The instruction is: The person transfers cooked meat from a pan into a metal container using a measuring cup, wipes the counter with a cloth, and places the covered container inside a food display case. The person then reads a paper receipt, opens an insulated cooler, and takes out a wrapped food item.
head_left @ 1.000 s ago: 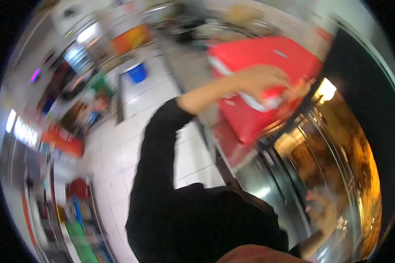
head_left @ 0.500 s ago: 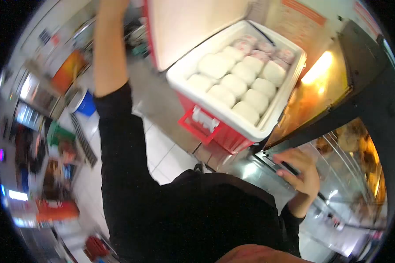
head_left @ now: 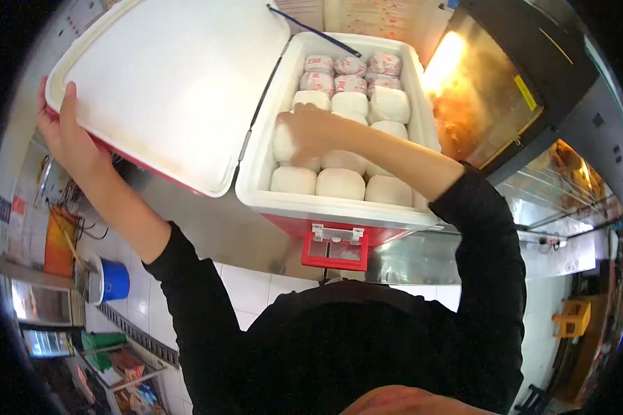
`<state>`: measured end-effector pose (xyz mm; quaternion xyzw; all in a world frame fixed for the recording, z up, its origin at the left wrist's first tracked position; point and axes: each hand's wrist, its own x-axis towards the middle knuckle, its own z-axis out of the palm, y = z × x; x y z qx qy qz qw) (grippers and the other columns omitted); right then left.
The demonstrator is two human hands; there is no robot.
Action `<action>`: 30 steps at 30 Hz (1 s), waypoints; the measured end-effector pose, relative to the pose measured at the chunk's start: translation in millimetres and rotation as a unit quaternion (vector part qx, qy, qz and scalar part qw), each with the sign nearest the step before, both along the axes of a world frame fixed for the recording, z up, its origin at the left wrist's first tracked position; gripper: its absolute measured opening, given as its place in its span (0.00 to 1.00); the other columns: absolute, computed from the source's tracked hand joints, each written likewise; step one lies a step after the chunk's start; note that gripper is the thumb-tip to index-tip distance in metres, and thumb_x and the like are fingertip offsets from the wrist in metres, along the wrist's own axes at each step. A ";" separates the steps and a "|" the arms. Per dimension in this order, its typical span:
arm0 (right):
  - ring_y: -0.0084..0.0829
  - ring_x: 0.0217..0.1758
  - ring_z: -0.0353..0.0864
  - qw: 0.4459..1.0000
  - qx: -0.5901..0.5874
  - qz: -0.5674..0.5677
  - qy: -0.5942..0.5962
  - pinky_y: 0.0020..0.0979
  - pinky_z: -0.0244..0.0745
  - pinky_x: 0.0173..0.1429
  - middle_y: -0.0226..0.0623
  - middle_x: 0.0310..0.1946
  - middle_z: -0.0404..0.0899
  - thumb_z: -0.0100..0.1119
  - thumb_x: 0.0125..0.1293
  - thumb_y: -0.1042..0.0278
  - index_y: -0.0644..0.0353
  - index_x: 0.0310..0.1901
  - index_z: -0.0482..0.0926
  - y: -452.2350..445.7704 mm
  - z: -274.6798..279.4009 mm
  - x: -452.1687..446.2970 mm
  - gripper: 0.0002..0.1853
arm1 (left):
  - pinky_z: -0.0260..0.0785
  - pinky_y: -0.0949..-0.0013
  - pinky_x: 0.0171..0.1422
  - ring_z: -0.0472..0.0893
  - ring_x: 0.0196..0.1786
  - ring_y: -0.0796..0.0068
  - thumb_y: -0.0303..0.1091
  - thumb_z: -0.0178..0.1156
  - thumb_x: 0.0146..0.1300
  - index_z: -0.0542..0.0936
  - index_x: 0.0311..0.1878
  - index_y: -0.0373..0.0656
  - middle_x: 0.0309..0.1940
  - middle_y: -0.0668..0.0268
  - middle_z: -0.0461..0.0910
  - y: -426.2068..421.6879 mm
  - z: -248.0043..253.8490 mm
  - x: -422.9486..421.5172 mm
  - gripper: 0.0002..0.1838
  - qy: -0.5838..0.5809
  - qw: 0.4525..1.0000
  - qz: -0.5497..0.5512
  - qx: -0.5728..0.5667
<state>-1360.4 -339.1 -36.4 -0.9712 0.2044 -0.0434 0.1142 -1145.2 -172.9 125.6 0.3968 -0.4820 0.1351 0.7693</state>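
Note:
A red-and-white cooler box (head_left: 339,213) stands in front of me with its lid (head_left: 173,90) swung open to the left. My left hand (head_left: 76,135) grips the lid's outer left edge, with the thumb on the pale inner side. Inside are rows of rounded bundles in plain white wrapping (head_left: 340,184). Behind them sit several in red-printed wrappers (head_left: 350,66). My right hand (head_left: 311,135) is down among the white bundles at the left side, its fingers over one of them. Motion blurs those fingers, so their grip is unclear.
A dark strap (head_left: 315,31) runs from the lid to the cooler's rear. To the right stands a lit glass food cabinet (head_left: 488,104). A blue bucket (head_left: 115,280) is on the floor at left, and a yellow stool (head_left: 572,319) is far right.
My right hand has moved from beside the cooler at lower right to the white bundles inside. My left hand has come into view on the lid. The view has turned and shifted.

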 end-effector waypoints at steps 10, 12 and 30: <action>0.38 0.55 0.70 0.969 0.005 -0.169 0.178 0.34 0.70 0.55 0.46 0.54 0.68 0.73 0.27 0.59 0.61 0.61 0.60 -118.0 54.9 -106.0 0.52 | 0.59 0.64 0.61 0.58 0.63 0.59 0.31 0.65 0.51 0.54 0.57 0.35 0.58 0.52 0.55 29.6 -58.3 -24.0 0.35 -0.280 0.919 0.265 -0.090; 0.41 0.61 0.64 0.958 0.115 -0.162 0.209 0.38 0.69 0.56 0.47 0.60 0.61 0.73 0.30 0.61 0.57 0.64 0.54 -120.3 46.1 -111.1 0.55 | 0.60 0.64 0.61 0.58 0.63 0.57 0.32 0.66 0.50 0.55 0.54 0.38 0.57 0.52 0.55 31.2 -65.1 -29.8 0.34 -0.298 0.919 0.204 -0.161; 0.36 0.41 0.79 0.982 -0.037 -0.157 0.097 0.31 0.74 0.42 0.49 0.40 0.78 0.69 0.28 0.55 0.71 0.59 0.58 -40.0 44.5 -113.7 0.53 | 0.63 0.54 0.58 0.68 0.57 0.54 0.27 0.61 0.49 0.59 0.56 0.41 0.54 0.52 0.62 27.1 -157.5 -134.5 0.30 -0.062 0.970 -0.235 0.030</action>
